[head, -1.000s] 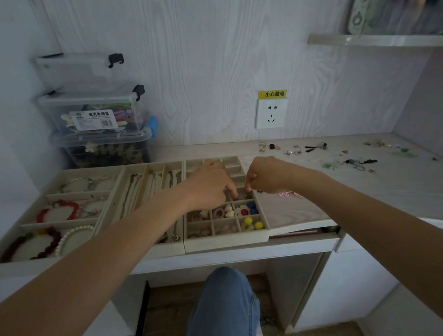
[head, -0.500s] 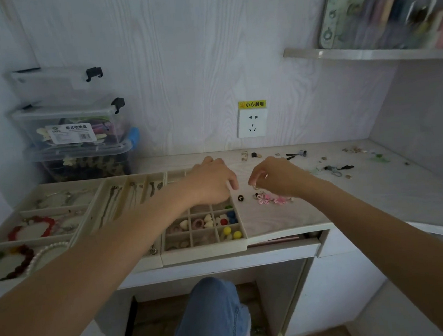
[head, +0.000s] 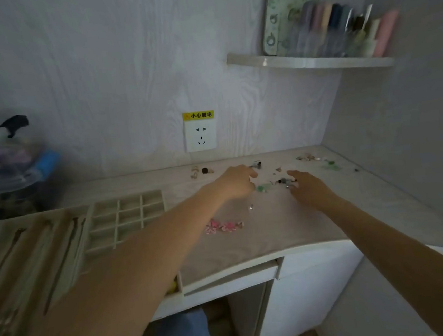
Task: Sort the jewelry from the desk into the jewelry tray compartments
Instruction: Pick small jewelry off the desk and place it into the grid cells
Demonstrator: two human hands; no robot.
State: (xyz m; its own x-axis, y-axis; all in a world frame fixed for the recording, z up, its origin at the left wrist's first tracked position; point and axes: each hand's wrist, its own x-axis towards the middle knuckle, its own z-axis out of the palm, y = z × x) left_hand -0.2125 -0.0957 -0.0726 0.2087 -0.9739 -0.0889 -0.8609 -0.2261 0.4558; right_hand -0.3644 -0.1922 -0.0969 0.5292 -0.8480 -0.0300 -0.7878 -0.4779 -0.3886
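Both hands out over the loose jewelry at mid-bench; pick-up step, nothing lifted yet.

I read my left hand point(head: 236, 181) as loosely curled, fingertips near a small dark clip point(head: 257, 164), holding nothing I can make out. My right hand point(head: 307, 187) lies with relaxed fingers just beside a dark-and-silver trinket point(head: 286, 181) and a green piece point(head: 263, 188) (blur hides whether it touches either). More jewelry sits apart: a pink flower piece point(head: 223, 226) nearer me, a small clear stud point(head: 250, 207), a black bead point(head: 204, 170) towards the wall. The jewelry tray point(head: 128, 219) stands to the left on the bench point(head: 327, 228), its visible small compartments bare. In my judgement the next move calls for a fine pinch on one piece, then a carry leftward to a free cell.
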